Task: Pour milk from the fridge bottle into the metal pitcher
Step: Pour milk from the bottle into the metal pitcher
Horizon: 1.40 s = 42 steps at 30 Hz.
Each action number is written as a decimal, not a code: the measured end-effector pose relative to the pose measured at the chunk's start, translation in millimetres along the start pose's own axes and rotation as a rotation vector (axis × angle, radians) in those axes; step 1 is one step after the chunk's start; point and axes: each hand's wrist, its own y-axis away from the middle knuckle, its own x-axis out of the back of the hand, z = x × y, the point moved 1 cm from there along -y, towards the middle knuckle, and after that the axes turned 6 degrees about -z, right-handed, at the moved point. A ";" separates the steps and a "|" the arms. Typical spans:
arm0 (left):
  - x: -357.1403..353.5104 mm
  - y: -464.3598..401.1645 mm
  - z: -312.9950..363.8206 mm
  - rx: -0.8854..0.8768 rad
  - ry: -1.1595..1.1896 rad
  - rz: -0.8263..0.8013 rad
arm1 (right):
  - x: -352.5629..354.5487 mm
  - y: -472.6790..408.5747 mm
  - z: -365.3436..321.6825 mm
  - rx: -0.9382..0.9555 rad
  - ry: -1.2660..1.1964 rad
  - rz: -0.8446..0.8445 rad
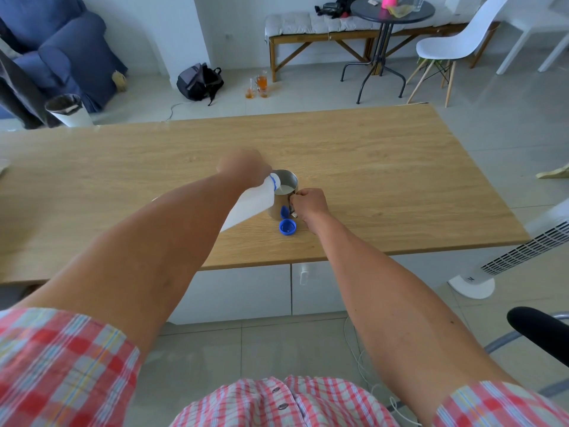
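The left hand (243,167) clamps the tipped, pliable milk bottle (249,204) mid-body, while the right hand (309,203) grips the rigid metal pitcher (284,192) handle.

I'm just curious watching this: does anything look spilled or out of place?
No spill shows on the table. The oddest thing: glass cups of amber drink standing on the floor beside a backpack.

I see the white plastic milk bottle (252,203), blue-ringed at the neck, tilted steeply with its mouth over the rim of the upright metal pitcher (284,192), milk inside, on the wooden table, handle facing right.
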 end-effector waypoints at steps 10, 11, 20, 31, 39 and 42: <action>0.4 1.5 1.3 0.005 -0.006 0.005 | 0.6 -0.6 0.8 0.003 0.001 0.000; 0.5 1.6 1.0 0.002 -0.007 0.006 | 0.7 -0.5 0.8 0.003 0.001 0.001; 1.7 2.8 1.7 0.003 -0.004 0.003 | 1.2 0.5 0.5 0.001 0.008 0.006; 3.6 5.3 3.9 0.017 -0.025 0.002 | 2.2 4.8 -2.4 -0.007 0.018 -0.002; 4.3 5.1 4.3 0.018 -0.033 0.001 | 1.6 6.3 -3.2 -0.006 0.021 -0.003; 4.5 5.3 4.8 0.022 -0.036 0.002 | 2.0 6.4 -3.4 -0.009 0.024 -0.002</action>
